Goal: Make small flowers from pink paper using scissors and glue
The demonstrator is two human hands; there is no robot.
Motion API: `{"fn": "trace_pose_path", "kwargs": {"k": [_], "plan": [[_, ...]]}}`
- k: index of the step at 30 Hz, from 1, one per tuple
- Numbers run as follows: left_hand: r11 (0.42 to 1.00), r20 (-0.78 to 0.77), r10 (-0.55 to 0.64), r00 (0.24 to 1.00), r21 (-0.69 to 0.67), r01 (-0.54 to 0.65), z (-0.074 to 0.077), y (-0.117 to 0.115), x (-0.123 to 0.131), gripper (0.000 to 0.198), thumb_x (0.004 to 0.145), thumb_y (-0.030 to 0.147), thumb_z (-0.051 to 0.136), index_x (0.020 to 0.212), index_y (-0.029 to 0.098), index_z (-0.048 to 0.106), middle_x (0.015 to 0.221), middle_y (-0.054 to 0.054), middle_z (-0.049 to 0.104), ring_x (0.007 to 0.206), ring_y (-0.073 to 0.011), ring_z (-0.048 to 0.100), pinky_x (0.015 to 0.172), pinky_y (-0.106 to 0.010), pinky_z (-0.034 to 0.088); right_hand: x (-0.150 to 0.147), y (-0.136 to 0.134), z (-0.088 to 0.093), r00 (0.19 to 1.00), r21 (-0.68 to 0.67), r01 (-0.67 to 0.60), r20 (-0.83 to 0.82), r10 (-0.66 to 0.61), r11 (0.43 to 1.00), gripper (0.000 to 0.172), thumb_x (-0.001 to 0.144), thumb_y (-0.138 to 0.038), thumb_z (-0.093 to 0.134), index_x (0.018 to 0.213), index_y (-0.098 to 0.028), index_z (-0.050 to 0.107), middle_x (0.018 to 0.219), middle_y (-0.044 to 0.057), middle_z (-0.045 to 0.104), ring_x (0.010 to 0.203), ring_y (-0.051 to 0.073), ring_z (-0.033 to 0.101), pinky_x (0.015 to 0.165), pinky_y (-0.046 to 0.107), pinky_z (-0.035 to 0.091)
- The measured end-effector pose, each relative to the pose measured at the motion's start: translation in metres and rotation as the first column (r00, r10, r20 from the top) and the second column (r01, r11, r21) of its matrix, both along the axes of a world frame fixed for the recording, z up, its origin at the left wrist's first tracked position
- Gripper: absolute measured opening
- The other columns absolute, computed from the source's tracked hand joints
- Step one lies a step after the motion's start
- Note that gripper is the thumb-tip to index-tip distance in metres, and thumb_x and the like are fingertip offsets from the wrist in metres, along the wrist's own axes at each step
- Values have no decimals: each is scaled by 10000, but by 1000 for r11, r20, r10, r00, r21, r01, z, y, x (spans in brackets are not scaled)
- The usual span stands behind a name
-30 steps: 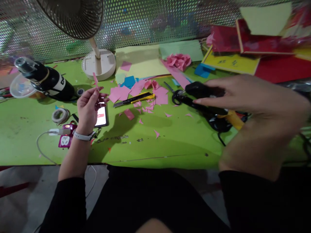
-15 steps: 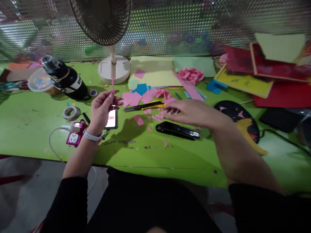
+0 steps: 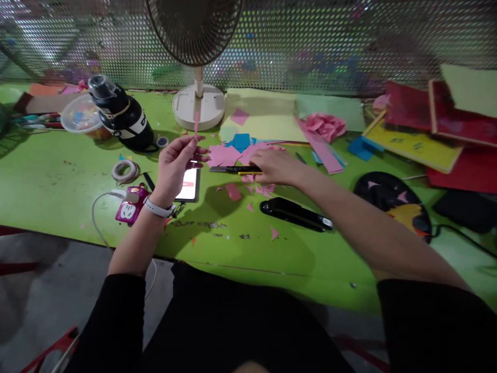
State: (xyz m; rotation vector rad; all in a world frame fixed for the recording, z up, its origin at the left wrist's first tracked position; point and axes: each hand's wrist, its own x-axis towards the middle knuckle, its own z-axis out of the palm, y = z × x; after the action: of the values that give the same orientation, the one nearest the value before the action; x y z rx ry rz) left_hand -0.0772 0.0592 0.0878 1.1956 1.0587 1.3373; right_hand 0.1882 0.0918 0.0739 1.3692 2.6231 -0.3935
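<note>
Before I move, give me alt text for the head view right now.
A person's left grip pinches a pink paper strip upright while the right grip is at a utility knife. Pink scraps and a black stapler lie nearby on a green table, with a fan behind.

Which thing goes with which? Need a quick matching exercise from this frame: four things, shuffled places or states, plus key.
Things
1. Left hand
2. Stapler
3. Right hand
4. Roll of tape

Places and states
A. White, left of the lit phone
B. Fingers at the utility knife
C. Pinching a thin pink strip
D. Black, lying on the green table

Pairs: 1-C, 2-D, 3-B, 4-A
</note>
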Motion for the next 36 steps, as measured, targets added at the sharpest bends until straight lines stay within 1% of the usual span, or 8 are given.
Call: {"fn": "trace_pose_path", "kwargs": {"k": [6, 10, 14, 23, 26, 30, 33, 36], "plan": [[1000, 19, 10, 1000, -8, -10, 1, 0, 0, 167, 892, 350, 665, 973, 214, 717, 775, -39, 729, 712, -138, 730, 562, -210, 546, 37, 0, 38, 935, 13, 290, -218, -281, 957, 325, 781, -297, 659, 1083, -180, 681, 1057, 125, 680, 813, 240, 628, 696, 378, 501], [1000, 14, 15, 1000, 6, -15, 2, 0, 0, 206, 879, 382, 687, 977, 204, 720, 768, -36, 732, 703, -131, 728, 561, -193, 548, 59, 0, 46, 817, -4, 455, -397, -419, 891, 351, 739, -325, 728, 1071, -215, 707, 904, 75, 710, 736, 216, 626, 682, 359, 486], [999, 2, 38, 999, 14, -38, 2, 2, -1, 278, 860, 432, 705, 999, 192, 715, 777, -32, 741, 679, -119, 723, 555, -176, 546, 59, 2, 36, 721, -92, 501, -506, -474, 860, 380, 696, -320, 769, 1053, -202, 720, 806, 50, 700, 676, 194, 609, 607, 329, 464], [1000, 48, -6, 999, 1, 6, -3, 4, -1, 231, 850, 386, 718, 971, 190, 725, 787, -41, 744, 636, -107, 707, 550, -181, 539, 18, -7, -1, 895, -173, 272, -315, -315, 947, 261, 709, -193, 710, 966, -160, 741, 960, 83, 744, 723, 219, 647, 637, 347, 487], [1000, 63, -29, 998, -8, 29, -3, 4, 0, 242, 836, 380, 732, 970, 179, 727, 771, -38, 739, 618, -103, 698, 558, -186, 543, 36, 2, -3, 820, -95, 391, -417, -393, 916, 195, 772, -227, 651, 942, -183, 737, 1008, 73, 755, 823, 231, 669, 718, 355, 513], [998, 62, -48, 997, -42, 51, -4, 0, 5, 237, 839, 368, 725, 970, 171, 723, 767, -41, 736, 633, -112, 703, 575, -197, 551, 70, 19, -6, 771, 132, 597, -367, -521, 791, 193, 769, -241, 638, 920, -175, 738, 1046, 113, 751, 895, 267, 673, 770, 381, 514], [995, 60, -78, 995, -63, 82, -7, -3, 10, 229, 842, 355, 718, 969, 166, 726, 767, -39, 736, 636, -113, 705, 583, -200, 552, 76, 26, -16, 806, 141, 580, -243, -540, 802, 260, 767, -286, 663, 981, -158, 738, 1072, 139, 743, 919, 277, 669, 784, 382, 508], [990, 47, -113, 992, -85, 117, -11, -5, 15, 243, 833, 358, 728, 972, 160, 729, 767, -39, 738, 629, -111, 703, 576, -194, 545, 70, 28, -22, 803, 87, 590, -175, -570, 803, 193, 801, -283, 638, 919, -173, 744, 970, 115, 758, 861, 253, 674, 773, 372, 505]]}}
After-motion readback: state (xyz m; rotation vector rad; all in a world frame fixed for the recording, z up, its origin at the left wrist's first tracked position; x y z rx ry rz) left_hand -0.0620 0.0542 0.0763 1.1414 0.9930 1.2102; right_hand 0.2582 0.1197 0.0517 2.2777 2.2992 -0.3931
